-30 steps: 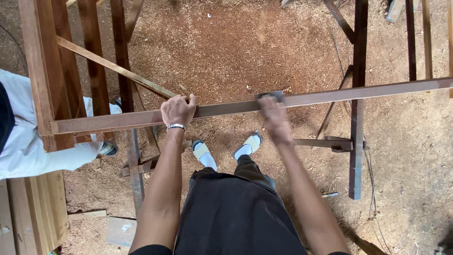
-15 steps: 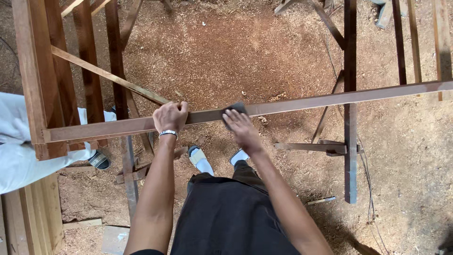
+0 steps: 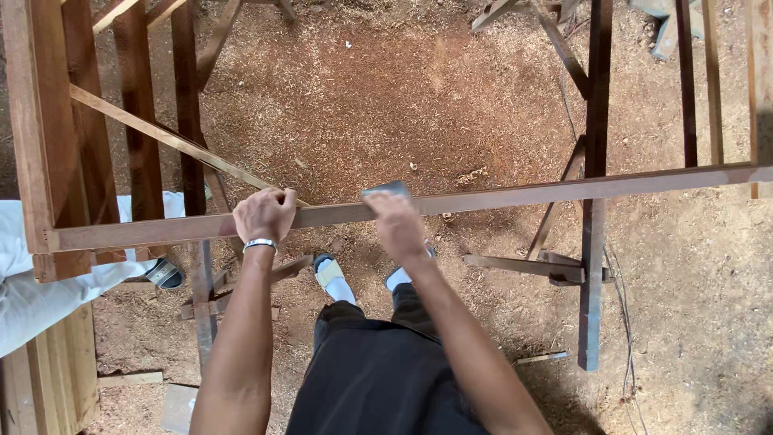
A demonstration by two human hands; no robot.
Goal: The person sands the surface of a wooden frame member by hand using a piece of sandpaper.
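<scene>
A long reddish-brown wooden rail point(image 3: 515, 195) runs across the view at waist height. My left hand point(image 3: 264, 214) is wrapped around it at the left of centre, a silver band on the wrist. My right hand point(image 3: 396, 225) presses a small grey sanding block point(image 3: 385, 190) flat onto the rail's top, fingers spread over it. Below are my dark trousers and my feet in pale sandals point(image 3: 328, 272) on the ground.
Sawdust covers the dirt floor point(image 3: 386, 105). Upright wooden frames point(image 3: 88, 121) stand at the left, a sawhorse leg point(image 3: 594, 242) at the right. Another person's white-trousered leg point(image 3: 48, 282) and shoe enter from the left. Stacked planks point(image 3: 48, 379) lie at bottom left.
My right hand slid the sanding block along the rail leftward toward my left hand, then stayed near there. My left hand kept its grip.
</scene>
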